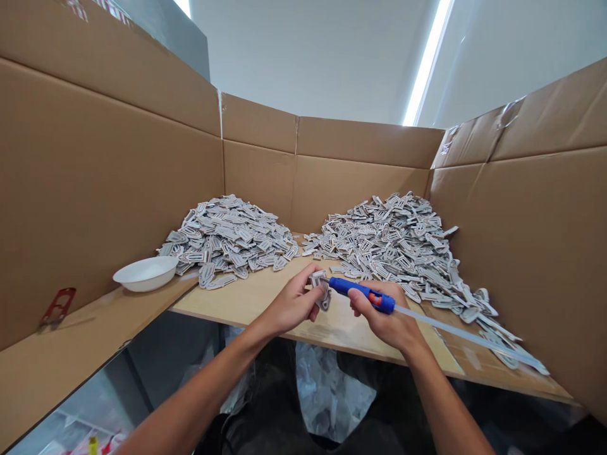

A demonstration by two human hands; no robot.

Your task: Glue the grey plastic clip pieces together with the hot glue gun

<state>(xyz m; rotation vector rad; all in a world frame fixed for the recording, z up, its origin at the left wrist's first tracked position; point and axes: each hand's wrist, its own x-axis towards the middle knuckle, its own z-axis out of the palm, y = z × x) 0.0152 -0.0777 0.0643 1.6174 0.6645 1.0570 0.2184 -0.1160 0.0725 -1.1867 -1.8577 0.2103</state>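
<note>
My left hand [298, 298] is closed, pinching a small grey-white slotted piece [324, 299] above the middle of the board. In my closed right hand [384, 316] lies a blue pen-shaped glue gun [348, 287] with an orange-red part on its side. Its thin metal tip meets the upper part of the grey-white piece, or comes very close; I cannot tell whether they touch. A long translucent stick [455, 328] runs from the rear of the blue tool toward the lower right. Fingers hide part of the piece.
Two heaps of similar slotted pieces, a left pile [237, 234] and a right pile [389, 240], lie on the wooden board [265, 303]. A white bowl [147, 273] stands at left, near a red-handled tool [57, 308]. Tall cardboard walls [355, 183] enclose three sides.
</note>
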